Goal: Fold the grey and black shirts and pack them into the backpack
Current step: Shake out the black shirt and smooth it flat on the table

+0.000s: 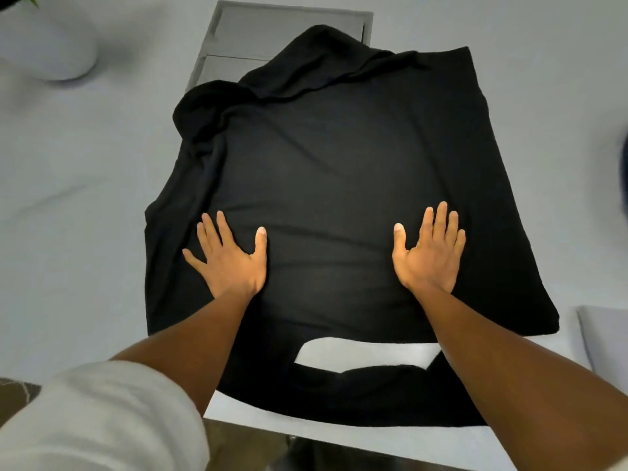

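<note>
- The black shirt (339, 185) is lying spread on the white table (238, 407), its near hem overhanging the table's front edge.
- The left hand (229, 260) and right hand (430, 253) are pressing flat on the shirt, fingers straight and splayed; sweeping outward should be flattening wrinkles best.
- Beyond the hands, the shirt's bunched far-left corner is needing straightening; open table is lying left of it.
- The grey shirt (285, 39) is sitting folded past the shirt's far edge.

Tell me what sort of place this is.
Probably a bedroom: the black shirt lies spread on a pale bed sheet, with a folded grey shirt beyond it and a white planter nearby.
</note>
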`<state>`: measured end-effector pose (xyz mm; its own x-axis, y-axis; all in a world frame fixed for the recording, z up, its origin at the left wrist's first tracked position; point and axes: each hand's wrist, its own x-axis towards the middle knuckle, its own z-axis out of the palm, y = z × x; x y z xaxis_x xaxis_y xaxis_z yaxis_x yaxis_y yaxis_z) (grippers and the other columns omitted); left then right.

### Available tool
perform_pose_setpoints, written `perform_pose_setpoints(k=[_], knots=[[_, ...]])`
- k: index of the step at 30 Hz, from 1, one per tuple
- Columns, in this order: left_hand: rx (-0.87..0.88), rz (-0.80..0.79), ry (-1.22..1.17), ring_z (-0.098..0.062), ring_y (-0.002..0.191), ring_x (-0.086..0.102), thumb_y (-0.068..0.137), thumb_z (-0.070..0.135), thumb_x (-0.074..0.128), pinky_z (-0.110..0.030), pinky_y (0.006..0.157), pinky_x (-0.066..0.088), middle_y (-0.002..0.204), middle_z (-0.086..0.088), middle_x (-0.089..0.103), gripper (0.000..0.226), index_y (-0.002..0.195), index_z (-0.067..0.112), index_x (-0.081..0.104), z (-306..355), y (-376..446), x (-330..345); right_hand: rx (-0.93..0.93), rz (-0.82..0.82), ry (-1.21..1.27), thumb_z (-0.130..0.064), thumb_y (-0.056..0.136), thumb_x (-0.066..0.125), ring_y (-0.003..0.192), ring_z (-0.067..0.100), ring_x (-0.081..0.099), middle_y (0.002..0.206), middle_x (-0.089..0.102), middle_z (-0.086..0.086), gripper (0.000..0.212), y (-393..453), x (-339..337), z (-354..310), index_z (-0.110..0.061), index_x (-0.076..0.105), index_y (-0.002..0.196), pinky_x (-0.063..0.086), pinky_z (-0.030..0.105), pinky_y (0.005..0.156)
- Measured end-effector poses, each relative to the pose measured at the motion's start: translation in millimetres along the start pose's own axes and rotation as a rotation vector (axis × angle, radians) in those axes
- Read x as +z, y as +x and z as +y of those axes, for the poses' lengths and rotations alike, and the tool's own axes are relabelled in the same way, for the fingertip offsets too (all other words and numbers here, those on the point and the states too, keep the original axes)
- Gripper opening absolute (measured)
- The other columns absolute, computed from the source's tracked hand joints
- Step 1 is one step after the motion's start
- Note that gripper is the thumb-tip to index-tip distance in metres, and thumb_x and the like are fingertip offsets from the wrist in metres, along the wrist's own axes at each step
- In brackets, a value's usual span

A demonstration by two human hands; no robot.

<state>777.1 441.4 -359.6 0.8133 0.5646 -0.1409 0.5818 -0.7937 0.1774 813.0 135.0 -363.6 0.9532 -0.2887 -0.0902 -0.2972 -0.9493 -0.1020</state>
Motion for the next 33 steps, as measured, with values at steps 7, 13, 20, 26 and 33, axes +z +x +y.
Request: perform_pose_setpoints(k=[7,13,20,26,33], knots=[[0.099,-0.003,-0.018,-0.018,0.156,-0.004,0.093,0.078,0.015,-0.058,0.123,-0.004,0.170,-0.002,-0.001,0.089,0.162,0.023,0.006,-17.0,0.4,0.9,0.063,0.021,0.001,-0.066,0.096,0.012,0.153,0.026,0.001,0.166,0.006,0.006,0.080,-37.9,5.4,4.9,-0.015,0.017,0.157,0.007,0.047,0.124],[0.230,0.134,-0.270,-0.020,0.154,0.017,0.102,0.046,0.041,-0.059,0.123,-0.001,0.162,-0.006,0.030,0.061,0.154,0.014,0.032,-24.3,-44.5,-2.1,-0.001,-0.040,0.035,-0.063,0.097,0.018,0.153,0.024,-0.002,0.166,0.004,0.008,0.078,-45.7,-2.3,13.2,-0.011,0.019,0.156,0.002,0.051,0.123],[0.476,0.178,-0.361,-0.023,0.144,0.037,0.100,0.032,0.052,-0.057,0.124,0.000,0.148,-0.007,0.041,0.050,0.145,0.012,0.045,-27.0,-111.7,-3.6,-0.017,0.156,0.192,-0.054,0.100,0.026,0.152,0.023,0.010,0.164,0.017,0.011,0.072,-115.1,3.3,17.6,-0.004,0.028,0.152,0.009,0.051,0.123],[0.703,0.043,-0.162,-0.019,0.150,0.027,0.100,0.047,0.043,-0.063,0.122,0.006,0.154,-0.004,0.037,0.061,0.151,0.014,0.039,-50.8,-139.4,1.8,-0.007,0.054,0.066,-0.065,0.097,0.013,0.152,0.024,0.011,0.163,0.018,0.011,0.083,-131.5,8.3,38.1,-0.006,0.027,0.153,0.013,0.047,0.123],[0.604,-0.100,0.038,-0.016,0.156,-0.001,0.097,0.070,0.026,-0.062,0.122,0.000,0.169,0.001,0.009,0.076,0.160,0.028,0.020,-69.1,-141.6,3.9,0.040,-0.004,-0.049,-0.071,0.093,0.011,0.152,0.027,0.006,0.165,0.009,0.010,0.086,-135.1,7.0,53.7,-0.013,0.021,0.156,0.012,0.049,0.123]])
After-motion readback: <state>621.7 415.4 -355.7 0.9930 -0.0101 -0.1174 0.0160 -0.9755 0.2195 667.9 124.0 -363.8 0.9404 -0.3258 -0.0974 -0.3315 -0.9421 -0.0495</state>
